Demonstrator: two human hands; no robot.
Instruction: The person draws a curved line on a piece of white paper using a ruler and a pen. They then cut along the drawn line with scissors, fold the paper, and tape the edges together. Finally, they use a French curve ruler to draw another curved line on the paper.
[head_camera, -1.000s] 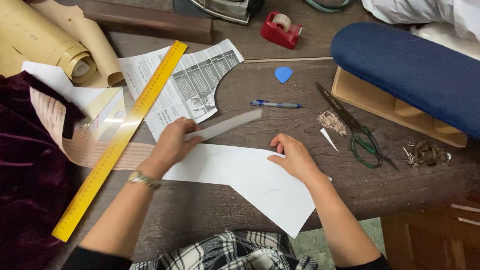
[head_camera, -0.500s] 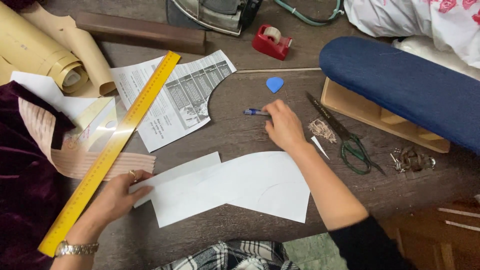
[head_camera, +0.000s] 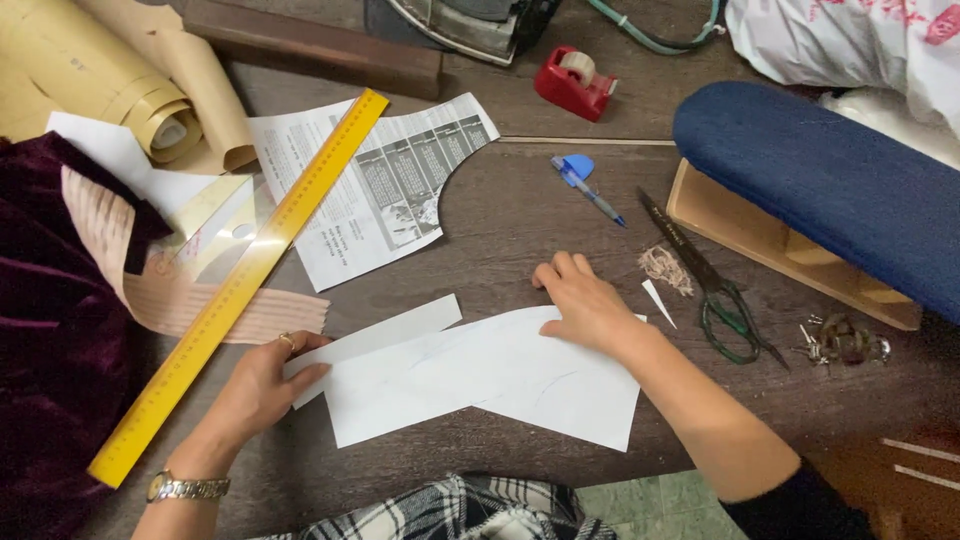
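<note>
The left hand (head_camera: 262, 385) pinches the near end of a narrow white paper strip (head_camera: 385, 335), fingers closed on its edge. The right hand (head_camera: 585, 300) lies flat and open, pressing the larger white paper piece (head_camera: 500, 385) onto the tabletop (head_camera: 520, 220). Both pieces look already cut; faint pencil lines remain on the larger one. Beyond the right hand lie a blue pen (head_camera: 590, 188) and scissors (head_camera: 710, 280); a yellow ruler (head_camera: 245, 280) lies beside the left.

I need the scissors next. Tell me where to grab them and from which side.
Take the scissors by the green loop handles, probably coming from the near side with the right hand. They lie flat, blades pointing away toward the blue padded board, handles toward you, with bare table around them.
</note>
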